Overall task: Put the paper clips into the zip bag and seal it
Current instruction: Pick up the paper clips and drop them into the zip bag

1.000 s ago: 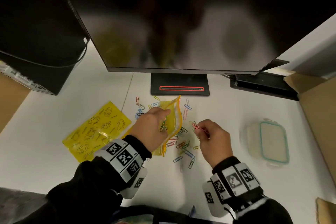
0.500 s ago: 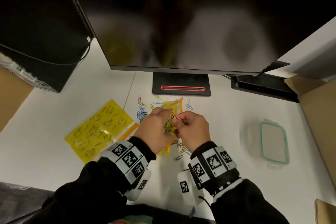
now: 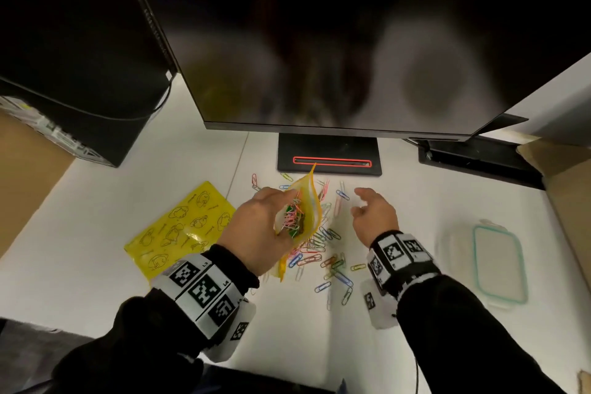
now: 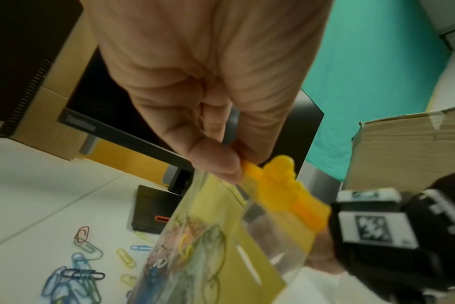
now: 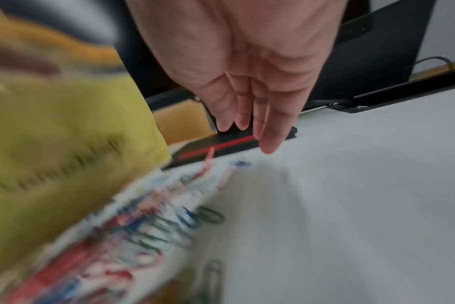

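My left hand (image 3: 256, 227) holds a yellow zip bag (image 3: 303, 211) up off the white desk, pinching its orange zip edge (image 4: 281, 185) between thumb and fingers. The bag's mouth gapes open and several coloured paper clips (image 3: 292, 221) lie inside it. More loose paper clips (image 3: 329, 262) are scattered on the desk under and right of the bag. My right hand (image 3: 371, 214) hovers to the right of the bag with fingers straight and nothing in it. In the right wrist view its fingers (image 5: 268, 131) point down at blurred clips (image 5: 169, 226).
A second yellow printed bag (image 3: 179, 230) lies flat at the left. A monitor (image 3: 335, 41) with its black stand base (image 3: 329, 153) rises just behind the clips. A clear lidded container (image 3: 492, 262) sits at the right. Cardboard boxes (image 3: 569, 195) flank both sides.
My right hand brought a clip to the bag's mouth, let it go there, then drew away to the right with its fingers spread. The left hand kept hold of the bag.
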The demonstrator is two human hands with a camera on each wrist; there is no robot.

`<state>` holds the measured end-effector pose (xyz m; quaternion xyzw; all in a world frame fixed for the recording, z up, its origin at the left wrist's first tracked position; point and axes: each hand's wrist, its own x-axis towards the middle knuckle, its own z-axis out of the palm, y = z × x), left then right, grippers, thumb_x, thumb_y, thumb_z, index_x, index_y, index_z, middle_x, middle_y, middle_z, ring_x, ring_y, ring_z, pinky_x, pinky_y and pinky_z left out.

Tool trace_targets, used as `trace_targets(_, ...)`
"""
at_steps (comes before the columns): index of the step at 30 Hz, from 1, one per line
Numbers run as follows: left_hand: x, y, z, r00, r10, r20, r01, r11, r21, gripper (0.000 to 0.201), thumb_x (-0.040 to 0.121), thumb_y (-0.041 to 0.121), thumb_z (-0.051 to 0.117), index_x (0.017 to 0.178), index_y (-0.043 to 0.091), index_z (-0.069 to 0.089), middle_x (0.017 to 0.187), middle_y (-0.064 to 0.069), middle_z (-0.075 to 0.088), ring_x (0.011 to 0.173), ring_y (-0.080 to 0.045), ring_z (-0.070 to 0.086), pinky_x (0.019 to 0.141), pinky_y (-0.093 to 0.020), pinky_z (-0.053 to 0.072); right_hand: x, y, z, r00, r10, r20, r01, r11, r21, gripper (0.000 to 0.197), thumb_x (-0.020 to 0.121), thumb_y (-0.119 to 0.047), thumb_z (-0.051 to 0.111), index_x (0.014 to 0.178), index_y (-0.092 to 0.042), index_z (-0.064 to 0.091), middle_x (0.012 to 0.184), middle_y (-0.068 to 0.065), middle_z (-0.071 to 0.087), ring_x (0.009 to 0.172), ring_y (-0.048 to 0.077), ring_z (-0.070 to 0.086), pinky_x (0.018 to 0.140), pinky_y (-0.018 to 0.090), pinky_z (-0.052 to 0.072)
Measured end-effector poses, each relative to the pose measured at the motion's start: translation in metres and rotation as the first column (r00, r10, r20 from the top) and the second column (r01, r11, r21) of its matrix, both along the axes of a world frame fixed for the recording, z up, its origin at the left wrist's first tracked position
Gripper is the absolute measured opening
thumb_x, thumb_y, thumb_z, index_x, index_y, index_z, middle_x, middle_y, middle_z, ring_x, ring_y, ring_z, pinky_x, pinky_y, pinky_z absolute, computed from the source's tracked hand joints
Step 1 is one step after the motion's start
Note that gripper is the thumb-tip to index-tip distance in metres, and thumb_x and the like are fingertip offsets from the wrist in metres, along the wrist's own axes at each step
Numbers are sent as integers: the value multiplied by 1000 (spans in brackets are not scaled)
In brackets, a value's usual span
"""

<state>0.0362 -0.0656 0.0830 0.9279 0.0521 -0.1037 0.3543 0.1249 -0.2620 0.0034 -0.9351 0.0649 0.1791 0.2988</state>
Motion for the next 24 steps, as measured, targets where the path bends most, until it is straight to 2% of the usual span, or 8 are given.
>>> trace_targets(2, -2, 1, 4, 1000, 10, 6, -10, 1000, -2, 65, 71, 8, 65, 132, 21, 47, 130, 1, 51, 88, -24, 62, 77, -12, 34, 10, 6, -8, 983, 170, -72, -176, 980, -95, 51, 90, -4, 45, 140, -11, 34, 147, 12, 36, 133, 27, 38, 110, 32, 30)
trace_targets(4, -4, 2, 6, 1000, 12, 4, -12, 1000, -4, 64, 72, 8, 64, 132, 22, 47, 130, 1, 51, 88, -24, 62, 78, -12, 34, 18, 14, -15, 954, 276, -119, -292, 945, -147, 56, 92, -6, 41, 145, -11, 22, 155, 10, 18, 141, 25, 22, 115, 33, 21)
trace_targets(8, -6, 4, 5, 1000, 7, -18, -6, 1000, 13, 65, 72, 8, 63, 133, 23, 46, 131, 2, 51, 89, -23, 61, 76, -9, 32, 20, 31, -20, 900, 398, -179, -427, 889, -168, 70, 88, -6, 48, 147, -22, 13, 158, 5, 6, 144, 26, 12, 117, 41, 19)
trace_targets(11, -5, 4, 6, 1000, 5, -24, -4, 1000, 23, 64, 72, 8, 62, 133, 22, 46, 132, 2, 51, 90, -23, 61, 74, -7, 30, 10, 38, -20, 871, 463, -166, -486, 863, -140, 68, 87, -11, 53, 145, -27, 20, 157, 3, 10, 143, 25, 12, 116, 39, 19)
trace_targets(14, -2, 3, 6, 1000, -2, -17, 3, 1000, 28, 63, 73, 9, 62, 132, 22, 46, 131, 1, 51, 90, -23, 61, 73, -7, 29, -3, 38, -21, 855, 508, -106, -519, 839, -161, 53, 91, -20, 48, 141, -20, 30, 154, 5, 22, 140, 26, 20, 112, 38, 25)
trace_targets(16, 1, 1, 5, 1000, -4, -18, 5, 1000, 20, 63, 73, 10, 62, 132, 22, 46, 131, 1, 51, 91, -23, 61, 73, -7, 29, -11, 34, -24, 848, 525, -72, -528, 830, -178, 48, 90, -18, 50, 136, -15, 37, 149, 7, 32, 135, 28, 28, 108, 39, 33)
trace_targets(19, 4, -1, 4, 1000, -15, -24, 15, 1000, 20, 63, 74, 11, 62, 133, 24, 45, 132, 3, 50, 93, -22, 60, 76, -7, 29, -23, 24, -27, 839, 543, -34, -536, 816, -216, 39, 87, -14, 53, 126, -16, 47, 137, 5, 43, 124, 28, 38, 93, 37, 44)
trace_targets(24, 7, -3, 3, 999, -28, -18, 28, 999, 14, 63, 74, 10, 62, 133, 23, 45, 132, 2, 50, 92, -23, 60, 79, -9, 31, -33, 21, -22, 854, 518, -49, -512, 819, -259, 41, 84, -5, 48, 124, -16, 45, 127, 7, 46, 114, 28, 42, 82, 38, 45)
